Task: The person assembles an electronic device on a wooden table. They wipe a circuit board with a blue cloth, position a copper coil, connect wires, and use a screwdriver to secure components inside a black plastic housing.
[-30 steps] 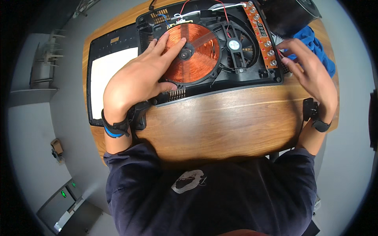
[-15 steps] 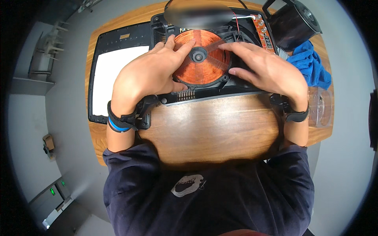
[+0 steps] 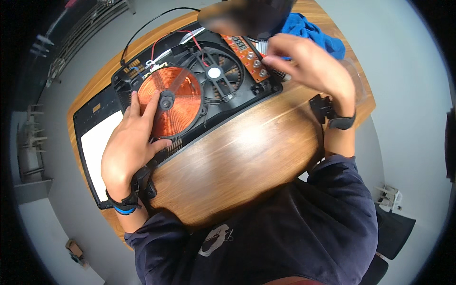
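Note:
An opened induction cooker base (image 3: pixel 216 116) lies tilted on the wooden table, its inside showing. My left hand (image 3: pixel 127 142) rests on the left part of the round copper coil (image 3: pixel 183 107), fingers apart, the thumb by its lower rim. Right of the coil sits a black cooling fan (image 3: pixel 228 71) with a pale round hub. Beyond that is an orange circuit board (image 3: pixel 251 64) with a small display and several buttons. My right hand (image 3: pixel 306 61) hovers past the board's right side with fingers curled together; what they hold, if anything, cannot be made out.
Under the base's left side lies a black panel with a white surface (image 3: pixel 97 152). A blue cloth (image 3: pixel 313 38) and a clear plastic container (image 3: pixel 356 78) are at the right of the wooden table (image 3: pixel 237 156). A blurred dark shape covers the top middle. A black cord (image 3: pixel 152 21) arcs at the back.
My right hand has left the coil and moved right, past the circuit board, its fingers curling. The left hand stays on the coil. The whole view has turned, uncovering the fan.

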The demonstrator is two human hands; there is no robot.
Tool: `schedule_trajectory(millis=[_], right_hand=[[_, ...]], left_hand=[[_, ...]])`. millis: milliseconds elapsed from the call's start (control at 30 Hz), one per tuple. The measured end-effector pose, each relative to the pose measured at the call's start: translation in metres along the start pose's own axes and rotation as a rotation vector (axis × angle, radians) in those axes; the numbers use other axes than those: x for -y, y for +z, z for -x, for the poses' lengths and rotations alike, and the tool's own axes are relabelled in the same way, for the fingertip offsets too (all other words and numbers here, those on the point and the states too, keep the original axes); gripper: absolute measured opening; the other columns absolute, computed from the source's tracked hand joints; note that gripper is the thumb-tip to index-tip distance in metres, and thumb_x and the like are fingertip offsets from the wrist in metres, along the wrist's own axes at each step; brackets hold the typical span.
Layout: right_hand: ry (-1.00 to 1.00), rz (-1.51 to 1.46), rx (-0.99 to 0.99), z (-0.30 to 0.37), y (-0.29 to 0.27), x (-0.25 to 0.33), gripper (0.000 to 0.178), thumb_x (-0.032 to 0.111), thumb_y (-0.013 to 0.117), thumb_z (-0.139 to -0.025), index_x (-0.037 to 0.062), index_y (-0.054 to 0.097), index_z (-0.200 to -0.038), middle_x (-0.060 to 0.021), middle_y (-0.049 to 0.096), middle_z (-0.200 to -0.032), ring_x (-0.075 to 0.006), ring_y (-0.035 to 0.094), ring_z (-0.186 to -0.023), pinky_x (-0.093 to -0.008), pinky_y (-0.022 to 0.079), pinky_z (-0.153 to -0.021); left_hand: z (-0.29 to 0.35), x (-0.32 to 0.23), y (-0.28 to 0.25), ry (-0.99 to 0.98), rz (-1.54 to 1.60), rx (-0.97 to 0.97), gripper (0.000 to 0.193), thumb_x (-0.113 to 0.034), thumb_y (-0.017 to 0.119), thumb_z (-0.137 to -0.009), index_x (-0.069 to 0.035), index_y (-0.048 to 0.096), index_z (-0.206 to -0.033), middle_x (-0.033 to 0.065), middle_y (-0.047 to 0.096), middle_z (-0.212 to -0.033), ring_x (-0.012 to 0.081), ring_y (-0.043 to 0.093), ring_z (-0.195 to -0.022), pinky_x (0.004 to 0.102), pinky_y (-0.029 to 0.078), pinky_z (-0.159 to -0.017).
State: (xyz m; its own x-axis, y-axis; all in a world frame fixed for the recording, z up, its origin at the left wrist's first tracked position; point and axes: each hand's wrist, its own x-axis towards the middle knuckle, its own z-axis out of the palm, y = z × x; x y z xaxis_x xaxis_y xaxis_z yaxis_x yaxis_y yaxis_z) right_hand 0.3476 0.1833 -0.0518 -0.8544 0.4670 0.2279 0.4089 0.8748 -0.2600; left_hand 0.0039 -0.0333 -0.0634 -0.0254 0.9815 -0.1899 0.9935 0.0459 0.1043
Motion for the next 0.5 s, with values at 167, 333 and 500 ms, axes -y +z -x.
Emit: schedule_trajectory(millis=[167,333,500], right_hand=[[0.573,0.373,-0.077,0.101,-0.039,-0.078,0.024,0.024,0.067,-0.114,0.0011,0.072,-0.114,-0.0195,0.076,-0.092,-0.0408,0.074,-0.086,-0.0478,0.059,-0.080],[0.934,0.342,0.328,0.154,-0.027,-0.110,0.026,0.019,0.062,-0.113,0.0032,0.077,-0.128,-0.0191,0.083,-0.102,-0.0367,0.080,-0.094,-0.0482,0.062,-0.085],[0.720,0.055,0.273,0.150,-0.018,-0.075,0.024,0.011,0.063,-0.109,0.0016,0.077,-0.126,-0.0197,0.080,-0.097,-0.0378,0.078,-0.093,-0.0465,0.062,-0.087]], left_hand=[[-0.006,-0.007,0.000,-0.001,-0.038,0.014,0.115,-0.024,0.099,-0.081,-0.009,0.037,-0.177,0.0488,0.037,-0.169,0.0563,0.050,-0.154,0.0498,0.051,-0.125],[-0.006,-0.010,0.004,0.014,-0.053,0.009,0.117,-0.021,0.100,-0.079,-0.005,0.037,-0.176,0.0456,0.039,-0.170,0.0540,0.048,-0.157,0.0490,0.050,-0.126],[-0.009,-0.008,0.006,0.003,-0.053,0.039,0.116,-0.017,0.099,-0.079,-0.005,0.036,-0.176,0.0412,0.041,-0.172,0.0521,0.048,-0.157,0.0484,0.050,-0.126]])
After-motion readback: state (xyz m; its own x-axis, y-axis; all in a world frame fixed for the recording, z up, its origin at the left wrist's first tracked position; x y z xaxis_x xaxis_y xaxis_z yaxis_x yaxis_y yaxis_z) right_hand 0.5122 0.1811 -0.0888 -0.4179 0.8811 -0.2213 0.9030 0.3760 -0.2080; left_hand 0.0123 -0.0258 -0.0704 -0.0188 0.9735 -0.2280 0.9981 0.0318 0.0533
